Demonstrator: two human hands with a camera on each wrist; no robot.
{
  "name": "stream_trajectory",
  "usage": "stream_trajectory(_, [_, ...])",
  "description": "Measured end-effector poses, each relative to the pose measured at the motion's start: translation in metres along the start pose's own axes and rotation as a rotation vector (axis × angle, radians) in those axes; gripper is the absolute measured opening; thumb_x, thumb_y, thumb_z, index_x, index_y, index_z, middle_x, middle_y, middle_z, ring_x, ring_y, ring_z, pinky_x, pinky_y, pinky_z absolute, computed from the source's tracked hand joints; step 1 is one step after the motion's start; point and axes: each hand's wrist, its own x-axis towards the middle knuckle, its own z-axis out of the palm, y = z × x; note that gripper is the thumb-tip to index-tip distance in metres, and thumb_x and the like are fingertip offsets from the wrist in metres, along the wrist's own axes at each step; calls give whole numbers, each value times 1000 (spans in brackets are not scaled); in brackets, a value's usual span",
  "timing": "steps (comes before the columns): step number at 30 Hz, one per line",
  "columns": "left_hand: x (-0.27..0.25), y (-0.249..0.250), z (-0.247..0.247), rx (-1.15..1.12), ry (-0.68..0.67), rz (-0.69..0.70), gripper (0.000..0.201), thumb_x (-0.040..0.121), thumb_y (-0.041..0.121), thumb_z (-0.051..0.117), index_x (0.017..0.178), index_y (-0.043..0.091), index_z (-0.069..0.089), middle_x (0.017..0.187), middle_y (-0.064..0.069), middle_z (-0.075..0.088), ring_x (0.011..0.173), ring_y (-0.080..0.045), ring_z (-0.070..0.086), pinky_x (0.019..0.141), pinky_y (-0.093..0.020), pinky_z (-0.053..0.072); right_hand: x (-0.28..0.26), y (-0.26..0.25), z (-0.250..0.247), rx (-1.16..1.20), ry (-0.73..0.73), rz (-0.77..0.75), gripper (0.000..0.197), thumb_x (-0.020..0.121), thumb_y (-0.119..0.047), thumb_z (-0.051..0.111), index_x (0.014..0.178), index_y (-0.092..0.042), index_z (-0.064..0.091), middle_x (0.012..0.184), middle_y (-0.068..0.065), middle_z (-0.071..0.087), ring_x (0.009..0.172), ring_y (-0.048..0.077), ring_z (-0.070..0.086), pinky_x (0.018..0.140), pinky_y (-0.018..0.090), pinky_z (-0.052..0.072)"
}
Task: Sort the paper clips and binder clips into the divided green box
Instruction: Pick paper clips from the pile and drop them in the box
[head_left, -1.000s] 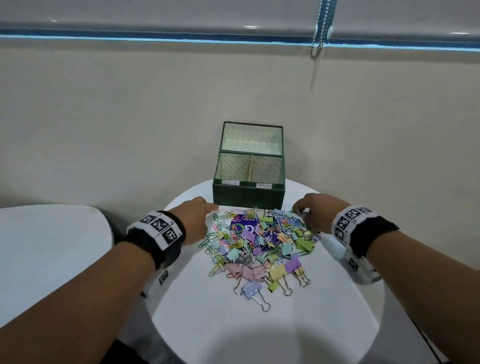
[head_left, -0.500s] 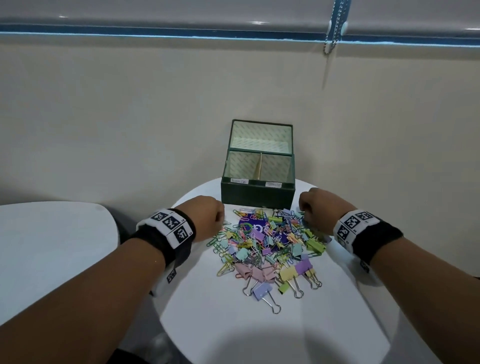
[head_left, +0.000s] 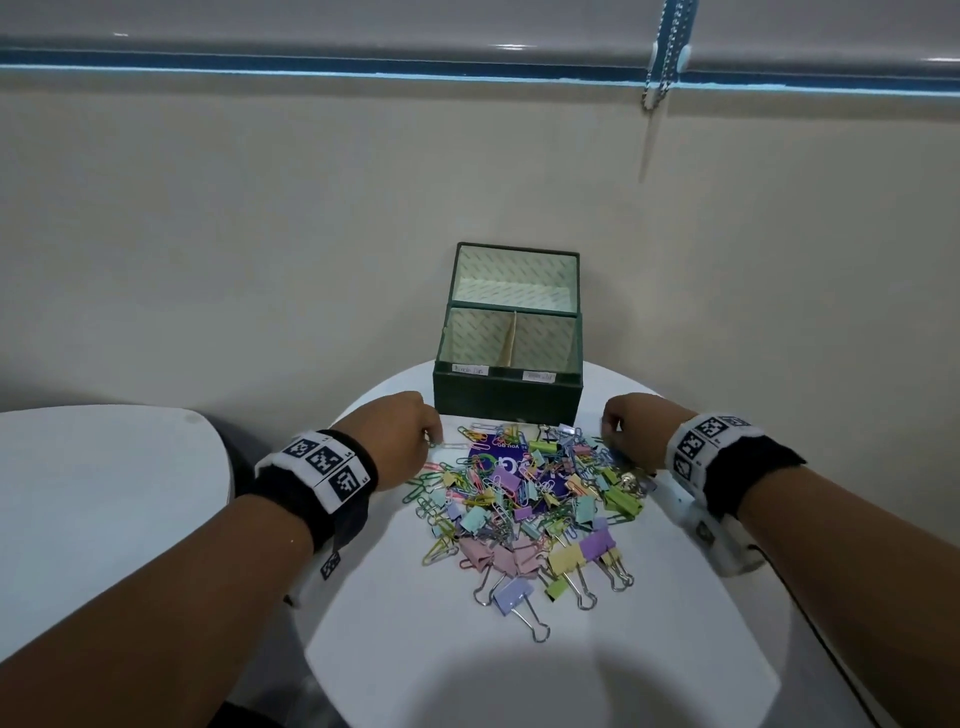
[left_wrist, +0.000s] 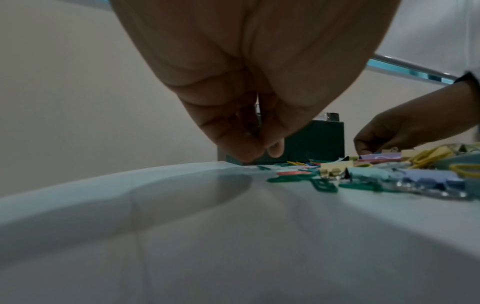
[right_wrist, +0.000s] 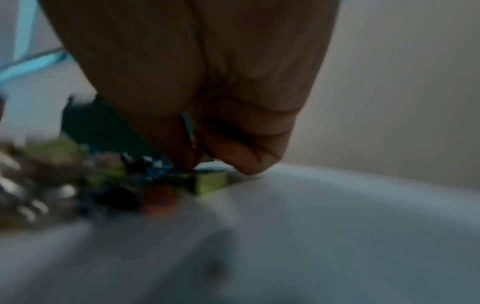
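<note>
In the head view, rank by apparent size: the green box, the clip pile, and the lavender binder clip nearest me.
1. Clip pile, widest spread.
2. Green box, close behind; it stands farther away, so true order is unsure.
3. Lavender binder clip, clearly smallest.

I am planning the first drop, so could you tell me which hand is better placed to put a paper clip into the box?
Probably the left hand: its fingertips are at a loose white paper clip, close to the green box.

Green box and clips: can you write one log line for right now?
left hand: fingers curled at pile edge | right hand: same, grip unclear | divided green box: no clips seen inside | colourful clip pile: unsorted
</note>
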Motion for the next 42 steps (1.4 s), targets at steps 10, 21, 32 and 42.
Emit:
stream_trajectory(10, [9,8,1,52,-67,9,17,89,28,62,106,25,65,108,-1,53,99,-24,58,88,-37,49,-10,-4,-7,152,-19,5,5,89,-20,66,91,-18,70,79,-8,68,71,10,62,59,23,46])
stream_trajectory(21, [7,12,1,-12,-49,-48,25,90,12,54,98,32,67,106,7,67,101,-15,61,84,-24,47,-15,-8,-24,217,-23,40,24,96,-29,54,75,-18,51,75,-2,54,67,18,49,62,26,40])
stream_trajectory(32, [-2,13,1,-2,-53,-37,27,93,36,58,116,28,69,113,3,63,102,-17,61,89,-27,48,-8,-26,-62,906,69,-6,4,95,-11,58,93,-8,60,83,10,67,57,15,45,49,24,41])
stream_trajectory(42, [-2,13,3,-33,-76,-33,31,92,11,53,110,32,68,111,5,67,100,-14,60,87,-24,49,14,-49,-63,810,234,44,20,93,-3,54,99,-17,67,85,2,64,56,15,48,53,25,45])
